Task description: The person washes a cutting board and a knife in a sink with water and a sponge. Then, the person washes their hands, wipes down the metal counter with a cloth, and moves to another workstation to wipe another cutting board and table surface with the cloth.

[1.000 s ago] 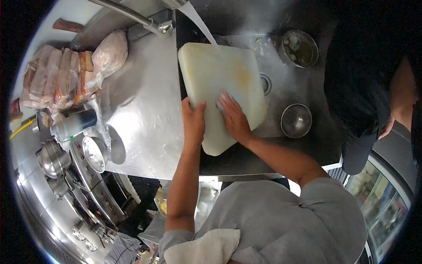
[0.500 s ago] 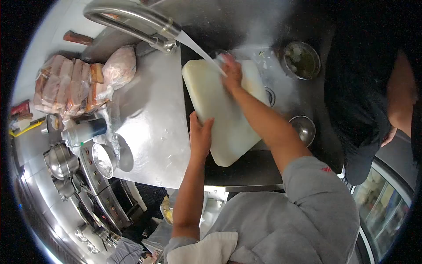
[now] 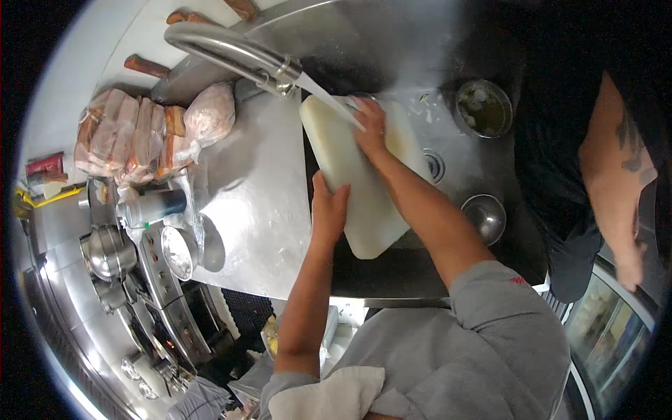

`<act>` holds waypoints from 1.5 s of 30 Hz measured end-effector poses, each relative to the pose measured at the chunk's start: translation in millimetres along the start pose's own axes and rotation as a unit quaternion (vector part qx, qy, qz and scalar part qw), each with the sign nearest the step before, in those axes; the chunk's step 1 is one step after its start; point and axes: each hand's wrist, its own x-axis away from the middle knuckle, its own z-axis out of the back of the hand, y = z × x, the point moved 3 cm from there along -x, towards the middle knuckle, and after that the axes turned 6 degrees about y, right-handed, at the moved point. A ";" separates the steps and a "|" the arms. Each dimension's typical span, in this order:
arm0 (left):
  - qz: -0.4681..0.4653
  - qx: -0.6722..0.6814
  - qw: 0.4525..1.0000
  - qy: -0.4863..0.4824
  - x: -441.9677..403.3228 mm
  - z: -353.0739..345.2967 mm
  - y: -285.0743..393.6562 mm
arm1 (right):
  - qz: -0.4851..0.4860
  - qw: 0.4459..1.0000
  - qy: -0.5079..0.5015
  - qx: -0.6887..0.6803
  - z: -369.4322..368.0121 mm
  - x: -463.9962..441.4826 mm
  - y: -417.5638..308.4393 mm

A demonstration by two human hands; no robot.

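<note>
1. Head view: the cutting board (image 3: pixel 374 203) stands tilted over the sink (image 3: pixel 458 164), beneath the faucet (image 3: pixel 231 47).
2. Head view: the left hand (image 3: pixel 329 208) grasps the board's left edge, thumb on its face.
3. Head view: the right hand (image 3: pixel 369 126) lies against the board's upper part, in the running water (image 3: pixel 323 96); whether its fingers clasp anything, one cannot tell.
4. Head view: a metal bowl (image 3: pixel 488 220) sits right of the board; bagged meat (image 3: pixel 112 136) lies left, on the counter (image 3: pixel 269 241).
</note>
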 end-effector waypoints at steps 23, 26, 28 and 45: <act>0.041 -0.040 0.994 0.089 12.2 -10.0 10.7 | -0.186 0.940 -0.222 -0.182 19.1 -89.9 -60.3; 0.021 -0.052 0.995 0.087 3.8 -16.0 15.9 | -0.156 0.943 -0.252 -0.154 1.5 -60.4 -18.3; -0.002 -0.100 0.990 0.102 -6.9 -20.3 24.3 | -0.075 0.961 -0.180 -0.198 16.8 -40.4 -43.9; 0.065 0.111 0.992 0.000 -60.3 -72.5 55.4 | -0.343 0.896 -0.115 -0.258 85.8 -19.8 -27.7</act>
